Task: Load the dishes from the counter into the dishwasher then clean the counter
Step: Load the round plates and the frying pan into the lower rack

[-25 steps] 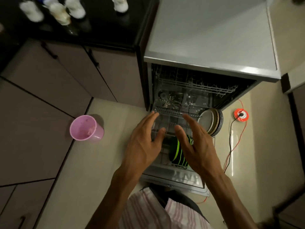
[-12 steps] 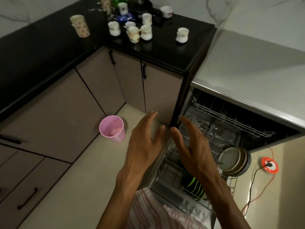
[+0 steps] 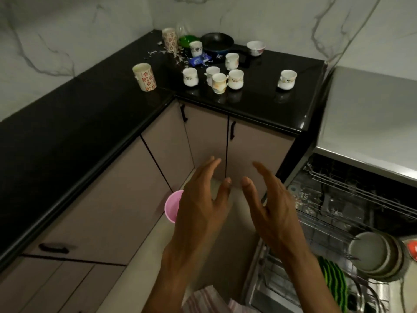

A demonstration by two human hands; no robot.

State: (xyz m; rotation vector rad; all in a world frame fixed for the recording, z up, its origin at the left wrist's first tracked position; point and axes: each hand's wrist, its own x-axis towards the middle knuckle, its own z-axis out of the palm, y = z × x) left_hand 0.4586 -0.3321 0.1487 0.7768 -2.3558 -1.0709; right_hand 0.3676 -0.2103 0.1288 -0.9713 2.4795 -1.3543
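Compared with half a second earlier, the view had lifted: the black bench [image 3: 259, 105] sat fuller in frame, the dishwasher [image 3: 338, 222] pushed to the lower right. Both hands remained raised before the cabinet doors, holding nothing. Left hand [image 3: 198, 213] and right hand [image 3: 273, 213] were spread, fingers straight, thumbs nearly meeting. Cups [image 3: 235, 79] stood clustered on the bench beside a dark pan [image 3: 216, 42], with one cup [image 3: 287, 79] apart at the right. Plates [image 3: 372, 254] stood in the lower rack. A pink tub [image 3: 172, 205] on the floor now lay partly behind the left hand.
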